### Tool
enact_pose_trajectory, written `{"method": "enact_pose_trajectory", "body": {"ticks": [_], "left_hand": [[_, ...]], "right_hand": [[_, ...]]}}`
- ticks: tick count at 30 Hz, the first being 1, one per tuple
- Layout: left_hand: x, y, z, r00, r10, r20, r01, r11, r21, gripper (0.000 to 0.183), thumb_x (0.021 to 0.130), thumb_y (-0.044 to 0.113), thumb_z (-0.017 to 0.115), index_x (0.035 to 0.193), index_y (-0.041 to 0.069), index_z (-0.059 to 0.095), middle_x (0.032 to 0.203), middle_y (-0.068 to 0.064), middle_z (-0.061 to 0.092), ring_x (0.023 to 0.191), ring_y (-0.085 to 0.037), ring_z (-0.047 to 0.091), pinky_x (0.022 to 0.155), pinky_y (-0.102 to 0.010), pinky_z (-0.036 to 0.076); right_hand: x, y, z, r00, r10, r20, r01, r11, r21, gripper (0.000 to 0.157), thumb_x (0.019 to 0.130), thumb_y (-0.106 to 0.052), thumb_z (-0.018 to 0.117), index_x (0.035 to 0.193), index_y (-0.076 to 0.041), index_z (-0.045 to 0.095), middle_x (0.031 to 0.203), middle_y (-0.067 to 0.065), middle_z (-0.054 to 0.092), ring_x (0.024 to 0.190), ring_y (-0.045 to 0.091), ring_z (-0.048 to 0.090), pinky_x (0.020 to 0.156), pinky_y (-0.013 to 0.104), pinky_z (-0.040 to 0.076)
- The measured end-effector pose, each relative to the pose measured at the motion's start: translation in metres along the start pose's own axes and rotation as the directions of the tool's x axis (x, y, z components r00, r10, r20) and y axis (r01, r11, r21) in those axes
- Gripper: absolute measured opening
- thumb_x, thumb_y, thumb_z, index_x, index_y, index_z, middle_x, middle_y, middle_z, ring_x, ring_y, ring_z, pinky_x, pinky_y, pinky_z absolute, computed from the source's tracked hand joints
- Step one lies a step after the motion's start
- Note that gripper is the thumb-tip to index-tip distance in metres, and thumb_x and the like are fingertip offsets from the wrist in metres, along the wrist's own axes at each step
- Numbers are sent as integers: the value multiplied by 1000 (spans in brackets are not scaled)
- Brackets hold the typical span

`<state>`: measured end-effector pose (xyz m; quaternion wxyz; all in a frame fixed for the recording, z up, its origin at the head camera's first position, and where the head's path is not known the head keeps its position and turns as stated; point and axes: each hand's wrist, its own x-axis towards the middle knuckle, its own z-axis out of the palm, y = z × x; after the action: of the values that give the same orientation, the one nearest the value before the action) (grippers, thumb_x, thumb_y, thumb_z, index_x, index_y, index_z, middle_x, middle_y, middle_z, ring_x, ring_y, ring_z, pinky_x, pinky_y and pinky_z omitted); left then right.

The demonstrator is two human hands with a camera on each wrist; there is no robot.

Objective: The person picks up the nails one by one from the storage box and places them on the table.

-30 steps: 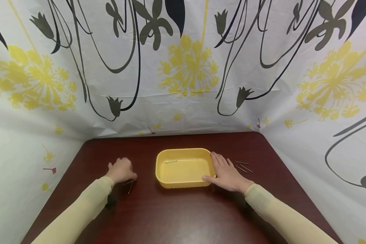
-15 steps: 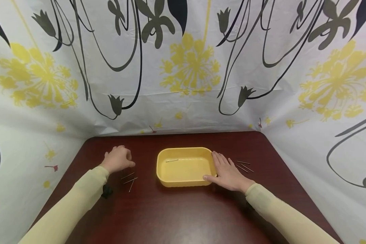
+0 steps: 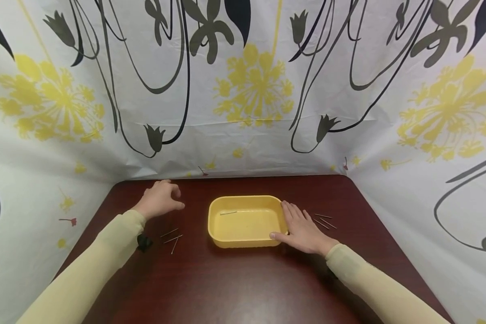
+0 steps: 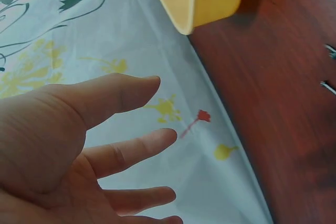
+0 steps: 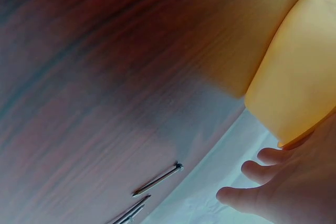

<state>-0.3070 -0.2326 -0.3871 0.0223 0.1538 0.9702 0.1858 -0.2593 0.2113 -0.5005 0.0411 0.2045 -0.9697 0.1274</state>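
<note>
My left hand [image 3: 160, 199] hovers over the table left of a yellow tub [image 3: 244, 244], its fingers and thumb spread apart and nothing between them, as the left wrist view also shows. Below it on the table lie several nails [image 3: 169, 232], two of them crossing. My right hand [image 3: 304, 230] rests against the tub's right side, fingers fairly straight along the wall and thumb at the front rim. One nail [image 3: 228, 213] lies inside the tub near the back. Beyond the right hand, more nails [image 3: 323, 216] lie loose; the right wrist view shows a headed nail [image 5: 157, 180] close up.
A dark red-brown wooden table [image 3: 243, 283] carries everything. Patterned white cloth [image 3: 243, 153] hangs behind it and along both sides. A small black object [image 3: 144, 242] shows under the left wrist.
My left hand has lifted off the left nails and moved back toward the table's far side, its fingers opening out. Another nail there has come into view. The right hand stays on the tub.
</note>
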Motion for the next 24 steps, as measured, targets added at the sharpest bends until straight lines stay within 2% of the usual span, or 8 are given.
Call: {"method": "enact_pose_trajectory", "body": {"ticks": [4, 7, 12, 19, 24], "left_hand": [[7, 8, -3, 1000, 14, -13, -14, 1000, -11, 38, 85, 33, 78, 110, 6, 71, 120, -17, 62, 116, -41, 51, 91, -67, 37], [13, 16, -7, 999, 33, -26, -33, 999, -9, 42, 85, 33, 78, 116, 6, 70, 130, -21, 58, 123, -43, 48, 97, -68, 35], [21, 34, -14, 997, 73, -39, -74, 997, -24, 48, 84, 30, 78, 124, 4, 67, 143, -25, 48, 135, -44, 39, 105, -62, 36], [25, 68, -23, 990, 134, -40, -136, 989, -50, 49, 85, 29, 79, 126, 7, 67, 138, -17, 56, 127, -36, 51, 101, -53, 43], [33, 87, -19, 986, 166, -24, -167, 985, -50, 53, 86, 30, 78, 131, 8, 64, 132, -12, 59, 121, -33, 54, 98, -51, 45]], "right_hand": [[0, 0, 0, 1000, 10, 13, -10, 1000, 3, 114, 87, -83, 45, 161, -2, 13, 166, 15, 18, 150, 34, 21, 114, 65, 20], [2, 0, -1, 1000, 17, 22, -18, 1000, 4, 115, 86, -84, 43, 161, -3, 11, 166, 14, 16, 151, 34, 19, 114, 64, 18], [2, 1, -1, 1000, 10, 13, -10, 1000, 9, 113, 87, -81, 47, 161, -2, 12, 166, 15, 18, 150, 36, 21, 113, 66, 19], [2, 0, 1, 1000, -1, 13, 2, 1000, -10, 114, 87, -82, 46, 160, -1, 14, 165, 16, 19, 149, 36, 23, 113, 66, 21], [1, -1, 1, 1000, 7, 17, -8, 1000, 2, 113, 88, -79, 49, 161, -2, 12, 165, 16, 19, 150, 36, 21, 113, 66, 20]]}}
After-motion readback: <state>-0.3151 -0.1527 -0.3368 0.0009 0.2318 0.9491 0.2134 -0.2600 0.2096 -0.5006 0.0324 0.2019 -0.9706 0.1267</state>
